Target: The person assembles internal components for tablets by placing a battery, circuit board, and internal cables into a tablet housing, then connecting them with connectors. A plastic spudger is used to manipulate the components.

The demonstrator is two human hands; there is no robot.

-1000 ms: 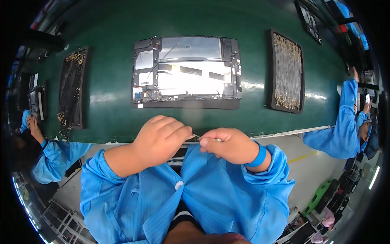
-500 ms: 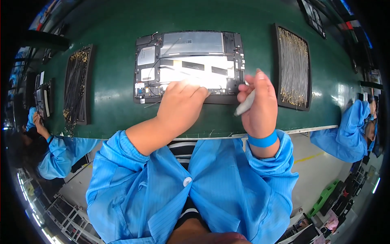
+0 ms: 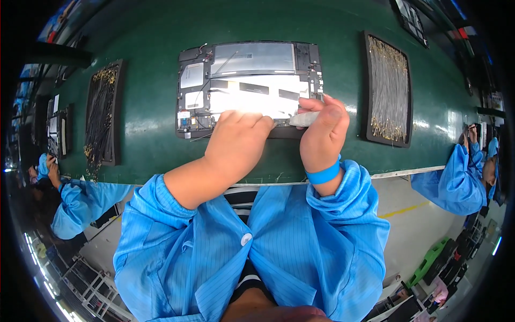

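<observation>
An opened tablet-like device [image 3: 185, 56] lies flat, its black frame, silvery panels, small boards and thin wires exposed. Over its near edge rests my left hand [image 3: 238, 137], fingers curled together and pressed down; whatever lies under the fingertips is hidden. My right hand [image 3: 324, 129] is closed round a whitish tapered tool [image 3: 304, 119], whose narrow end points left at the device's near edge, close to the left fingertips. Whether that tip touches the device I cannot tell. Strong glare washes out the device's middle.
On the green table [image 3: 150, 134], a black tray [image 3: 119, 102] of dark cables with gold ends stands left. Another black tray [image 3: 370, 91], holding grey cables, stands right. Further devices [image 3: 412, 21] lie at the far right. Co-workers in blue sleeves [image 3: 450, 177] sit at both sides.
My right hand has moved left and turned inward, bringing the whitish tool from beside the device to its near edge. My left hand has hardly moved.
</observation>
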